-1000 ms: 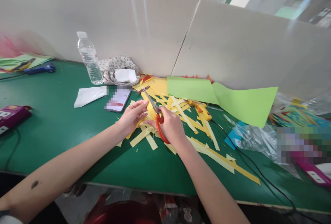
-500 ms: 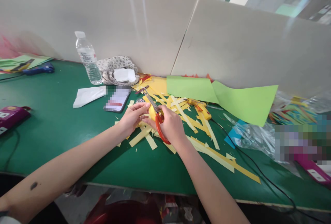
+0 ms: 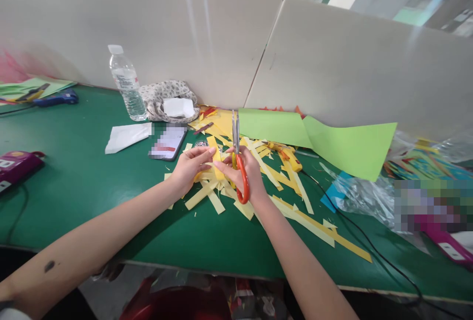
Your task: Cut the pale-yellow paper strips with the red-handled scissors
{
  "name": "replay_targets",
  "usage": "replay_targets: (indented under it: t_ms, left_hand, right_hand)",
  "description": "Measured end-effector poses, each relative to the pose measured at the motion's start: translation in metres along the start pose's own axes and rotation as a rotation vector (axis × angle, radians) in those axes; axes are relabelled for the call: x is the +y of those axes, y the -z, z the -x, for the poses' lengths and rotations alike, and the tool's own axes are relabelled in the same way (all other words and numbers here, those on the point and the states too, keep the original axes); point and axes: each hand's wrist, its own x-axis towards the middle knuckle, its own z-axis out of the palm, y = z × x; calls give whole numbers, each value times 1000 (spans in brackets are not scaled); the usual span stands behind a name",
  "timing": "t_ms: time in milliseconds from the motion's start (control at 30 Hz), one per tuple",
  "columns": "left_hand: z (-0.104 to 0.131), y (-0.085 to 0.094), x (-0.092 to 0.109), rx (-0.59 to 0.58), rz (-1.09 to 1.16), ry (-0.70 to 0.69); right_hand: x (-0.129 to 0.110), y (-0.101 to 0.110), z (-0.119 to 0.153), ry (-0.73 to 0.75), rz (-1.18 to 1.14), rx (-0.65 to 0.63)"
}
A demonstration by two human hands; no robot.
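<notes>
A short yellow paper strip (image 3: 215,157) is pinched between the thumb and fingers of my left hand (image 3: 190,166). My right hand (image 3: 248,174) keeps hold of orange-handled scissors (image 3: 242,177), their blades pointing away from me and slightly parted. The thumb of that hand also touches the strip's lower end. Beneath both hands lies a loose heap of cut yellow and pale yellow paper strips (image 3: 201,196). A small clear item with shiny bits (image 3: 201,144) sits just behind my left hand, partly hidden.
On the green table (image 3: 74,177) stand a water bottle (image 3: 127,83) and a patterned cloth pouch (image 3: 168,95), with a phone (image 3: 170,142) in front. Green paper sheets (image 3: 275,125) lie at the back. To the right are a yellow glue gun (image 3: 291,160), its black cord (image 3: 354,224) and plastic bags (image 3: 369,199).
The scissors have swung from pointing left across the strip to pointing straight away, clear of it. My right thumb has come to the strip, while my left hand stays nearly in place.
</notes>
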Motion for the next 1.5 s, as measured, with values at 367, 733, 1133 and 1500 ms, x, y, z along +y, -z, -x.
replay_targets:
  t_ms: [367, 733, 1133, 1500]
  left_hand:
    - [-3, 1, -3, -57, 23, 72]
    - [-6, 4, 5, 41, 125, -8]
    - [-8, 5, 4, 42, 183, -40]
    - [-7, 5, 3, -32, 213, -4]
  right_hand:
    - [-1, 0, -3, -93, -155, -61]
    - [1, -1, 3, 235, 442, 61]
    - [2, -6, 6, 373, 649, 2]
    - [3, -6, 6, 358, 706, 35]
